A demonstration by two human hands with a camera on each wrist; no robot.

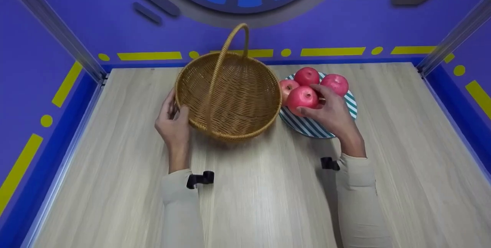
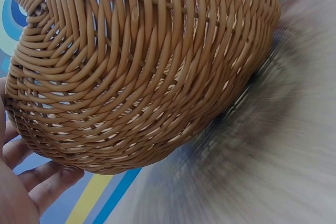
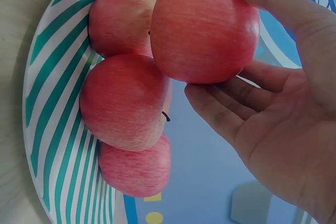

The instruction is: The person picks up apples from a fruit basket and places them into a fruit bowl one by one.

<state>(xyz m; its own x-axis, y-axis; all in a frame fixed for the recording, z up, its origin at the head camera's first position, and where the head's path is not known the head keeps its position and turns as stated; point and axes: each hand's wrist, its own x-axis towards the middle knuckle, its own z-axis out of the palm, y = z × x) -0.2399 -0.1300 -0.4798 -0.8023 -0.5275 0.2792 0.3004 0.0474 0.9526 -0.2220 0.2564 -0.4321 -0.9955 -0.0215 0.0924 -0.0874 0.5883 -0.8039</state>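
Note:
My left hand (image 1: 174, 127) grips the left rim of a brown wicker basket (image 1: 239, 98), thumb at the rim and fingers against the outer side. The basket tips toward me, and no contents show inside it. Its woven outside (image 2: 142, 77) fills much of the left wrist view, with part of my left hand (image 2: 26, 187) behind it. On the right, my right hand (image 1: 333, 109) holds a red apple (image 1: 302, 100) between thumb and fingers. This apple (image 3: 205, 27) is above the plate, in front of other red apples (image 3: 126, 103).
A round plate (image 1: 307, 128) with green and white stripes bears the other apples, just right of the basket. Both stand on a pale wooden table (image 1: 253, 194). Blue panels (image 1: 145, 33) with yellow marks close off the back and sides. The basket's tall handle (image 1: 220, 62) arches upward.

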